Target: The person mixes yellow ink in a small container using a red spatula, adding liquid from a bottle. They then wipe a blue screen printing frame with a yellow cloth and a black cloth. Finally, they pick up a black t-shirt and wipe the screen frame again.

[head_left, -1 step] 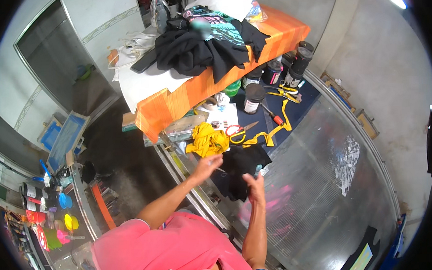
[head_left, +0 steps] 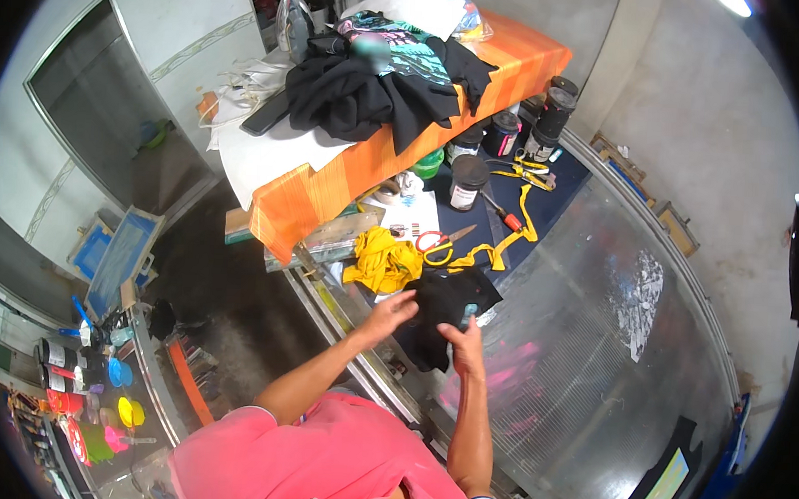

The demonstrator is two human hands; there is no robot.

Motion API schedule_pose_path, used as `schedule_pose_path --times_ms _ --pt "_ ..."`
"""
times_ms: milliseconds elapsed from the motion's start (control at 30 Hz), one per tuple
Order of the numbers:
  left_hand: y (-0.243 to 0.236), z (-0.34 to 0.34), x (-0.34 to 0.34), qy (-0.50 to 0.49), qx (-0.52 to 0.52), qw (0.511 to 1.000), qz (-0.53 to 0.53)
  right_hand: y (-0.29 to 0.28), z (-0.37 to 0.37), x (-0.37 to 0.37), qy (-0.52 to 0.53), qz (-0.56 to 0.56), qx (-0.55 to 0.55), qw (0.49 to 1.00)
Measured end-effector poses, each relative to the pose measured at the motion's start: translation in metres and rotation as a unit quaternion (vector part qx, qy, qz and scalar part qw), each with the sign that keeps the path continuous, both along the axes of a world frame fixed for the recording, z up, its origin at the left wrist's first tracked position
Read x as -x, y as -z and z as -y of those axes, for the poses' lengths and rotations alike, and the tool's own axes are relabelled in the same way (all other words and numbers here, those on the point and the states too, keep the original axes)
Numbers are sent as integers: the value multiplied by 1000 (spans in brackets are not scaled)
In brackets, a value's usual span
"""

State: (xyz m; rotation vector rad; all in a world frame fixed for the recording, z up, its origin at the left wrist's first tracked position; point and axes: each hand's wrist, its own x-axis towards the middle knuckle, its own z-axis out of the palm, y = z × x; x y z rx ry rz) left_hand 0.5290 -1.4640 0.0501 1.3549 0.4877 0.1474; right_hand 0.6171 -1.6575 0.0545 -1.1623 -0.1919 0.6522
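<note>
A piece of black cloth (head_left: 433,303) lies over the near edge of the dark blue table area, with a small pale blue patch (head_left: 470,310) at its right side. My left hand (head_left: 389,319) touches the cloth's left edge, its fingers stretched out. At the lower right edge, my right hand (head_left: 467,346) has its thumb over the cloth and its other fingers beyond it, partly hidden. Just past my left hand sits a crumpled yellow cloth (head_left: 383,259). Red and yellow handled scissors (head_left: 437,248) lie behind the black cloth, beside a yellow tape measure (head_left: 527,221).
Black jars (head_left: 467,183) stand behind the scissors, near a red-handled tool (head_left: 511,220). An orange-covered shelf (head_left: 331,186) holds dark garments (head_left: 344,95) and an iron (head_left: 293,22). To my right stretches a shiny glass-like tabletop (head_left: 582,347). Colourful cups (head_left: 131,411) stand at the lower left.
Both hands have moved in onto the black cloth: the left slightly right, the right slightly left. The right thumb has come down against the cloth.
</note>
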Motion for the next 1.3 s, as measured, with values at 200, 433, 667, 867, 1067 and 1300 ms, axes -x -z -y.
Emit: schedule_pose_path --times_ms 200,433,667,867,1067,1300 --pt "4 6 6 -117 29 992 -38 11 -6 11 -67 109 69 989" --pt "-46 -34 33 -239 238 937 91 -10 34 9 130 -138 -147 971" --pt "-20 -82 142 -310 348 876 120 36 100 0 228 -242 -349 876" --pt "8 -29 243 -288 18 946 -149 119 119 11 278 -333 -68 899" --pt "31 -22 262 -288 -43 936 -199 121 130 17 209 -247 90 942" --pt "-20 -2 184 -78 -95 992 -8 2 78 47 -80 -110 -101 986"
